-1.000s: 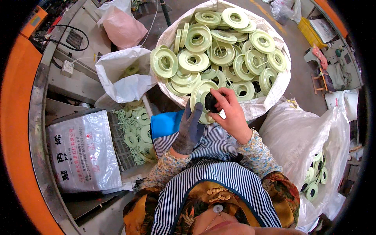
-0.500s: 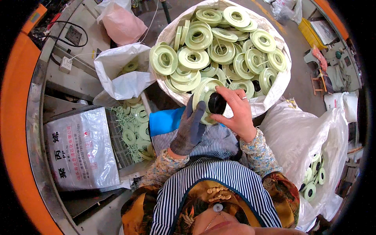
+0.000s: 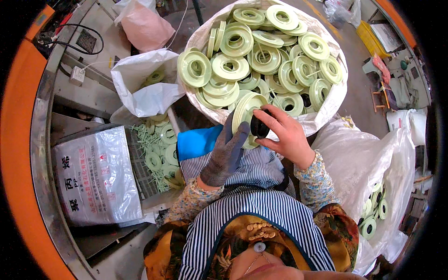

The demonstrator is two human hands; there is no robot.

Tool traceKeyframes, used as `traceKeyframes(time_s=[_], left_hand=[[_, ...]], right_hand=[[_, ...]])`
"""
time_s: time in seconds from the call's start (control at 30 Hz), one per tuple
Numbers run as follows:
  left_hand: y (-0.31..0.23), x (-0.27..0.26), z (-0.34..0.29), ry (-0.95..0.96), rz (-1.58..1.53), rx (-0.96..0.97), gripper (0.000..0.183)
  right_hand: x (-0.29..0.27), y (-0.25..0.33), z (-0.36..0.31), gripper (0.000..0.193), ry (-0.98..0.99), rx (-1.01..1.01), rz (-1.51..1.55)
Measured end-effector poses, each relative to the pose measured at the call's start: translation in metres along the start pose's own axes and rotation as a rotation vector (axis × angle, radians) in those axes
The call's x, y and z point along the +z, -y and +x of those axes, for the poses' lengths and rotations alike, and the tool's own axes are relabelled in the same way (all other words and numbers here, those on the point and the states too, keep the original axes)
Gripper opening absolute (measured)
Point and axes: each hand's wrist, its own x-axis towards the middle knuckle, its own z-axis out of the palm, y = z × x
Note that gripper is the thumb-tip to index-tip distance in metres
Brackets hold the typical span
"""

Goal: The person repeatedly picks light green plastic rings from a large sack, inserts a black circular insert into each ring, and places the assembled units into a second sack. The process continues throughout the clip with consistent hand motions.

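Note:
My left hand [image 3: 225,151], in a grey glove, grips a pale green ring-shaped plastic part [image 3: 243,115] by its rim, thumb on the face toward the right. In my bare right hand [image 3: 287,139] is a black ring [image 3: 259,126], pinched between thumb and fingers against the middle of the green part. Whether the black ring is seated in the hole or only touching it I cannot tell. Just beyond my hands stands a large white woven sack [image 3: 337,105] heaped with similar green parts [image 3: 231,68].
To the left, a crate holds green rings and thin sprues [image 3: 156,154], beside a printed white bag [image 3: 100,177]. A smaller open white sack [image 3: 151,100] stands behind it. At right, a translucent bag [image 3: 359,154] contains green parts with black centres [image 3: 368,228].
The green part has turned so its face points more to the right. My right hand has shifted slightly right and rolled over, with its back showing more.

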Motion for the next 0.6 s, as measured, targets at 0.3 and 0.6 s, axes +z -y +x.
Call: traceKeyframes(time_s=[0.3, 0.6], left_hand=[[-0.003, 0.008, 0.005, -0.056, 0.405, 0.338, 0.032], [0.013, 0.002, 0.002, 0.049, 0.3, 0.102, 0.035]], right_hand=[[0.027, -0.009, -0.003, 0.059, 0.072, 0.533, -0.053], [0.015, -0.031, -0.018, 0.055, -0.171, 0.256, -0.419]])
